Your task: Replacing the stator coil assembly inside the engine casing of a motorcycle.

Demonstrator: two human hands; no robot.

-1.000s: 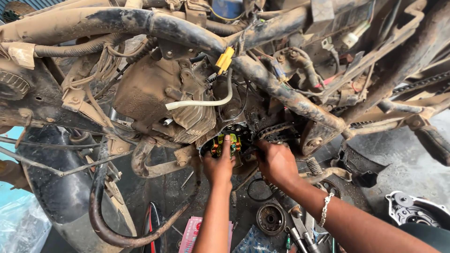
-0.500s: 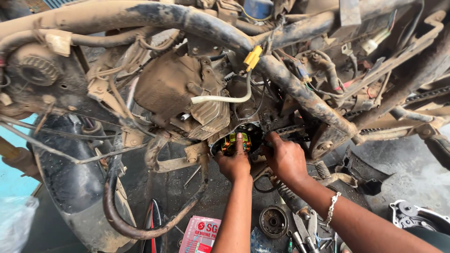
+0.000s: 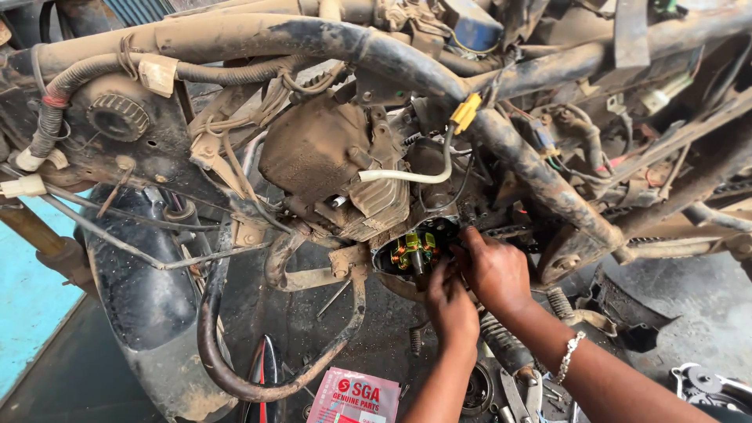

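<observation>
A stripped, mud-caked motorcycle frame (image 3: 329, 39) fills the view, its thick main tube running from nine o'clock across the top and down toward four o'clock. Under the tube, just left of centre, hangs the dirty engine block (image 3: 329, 168), and a pale hose (image 3: 407, 176) curves out from it up to a yellow clip (image 3: 465, 112) on the tube. At seven o'clock a black mudguard (image 3: 133, 282) lies on the ground, with a red and white parts packet (image 3: 356, 397) at six o'clock, apparently within reach of the work. Both hands meet at the open round housing just below centre, where the stator coil (image 3: 411, 251), wound in copper with yellow and green parts, sits exposed. The right hand (image 3: 495, 270), a beaded bracelet (image 3: 570, 355) on its wrist, rests at the housing's three o'clock edge with fingers curled, seemingly steadying it. The left hand (image 3: 450, 305) reaches up from five o'clock, fingertips pressed together at the coil; whether they pinch anything cannot be told.
</observation>
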